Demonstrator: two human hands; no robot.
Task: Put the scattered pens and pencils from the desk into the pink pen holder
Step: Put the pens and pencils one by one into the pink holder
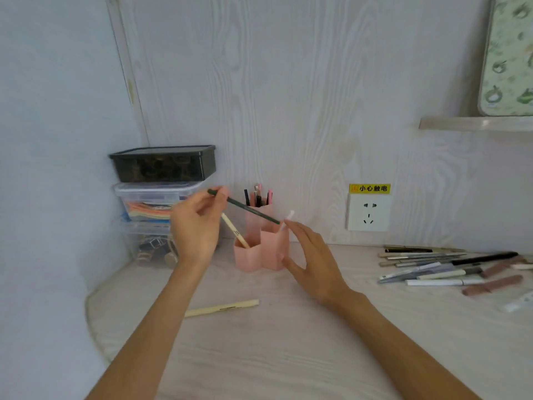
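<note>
Head view, scanning from the left of the pink pen holder (261, 249): stacked storage boxes (161, 194) sitting against the wall well left of the holder, dark lidded one on top, clear ones beneath. Nearer the holder, left hand (197, 226) pinching one end of a dark green pencil (245, 207) between thumb and fingertips, holding it slanted in the air across the front of the holder's tall rear compartment, far tip pointing down to the right. Just below that hand, a cream pen (235, 230) leaning in the holder's low front-left compartment. Lying flat on the desk (288, 356) in front of the holder and slightly left, another cream pen (222, 308). In the holder's tall rear compartment, several dark and pink pens (258, 196) standing upright. Right of the holder, right hand (313, 264) hovering open beside its front-right wall, fingers spread, gripping nothing; a white pen (287, 219) poking up just behind the fingertips. Further right of the holder, a wall socket (368, 215) under a yellow warning label (369, 188). Far right of the holder, a loose pile of pens and pencils (450, 268) lying on the desk.
</note>
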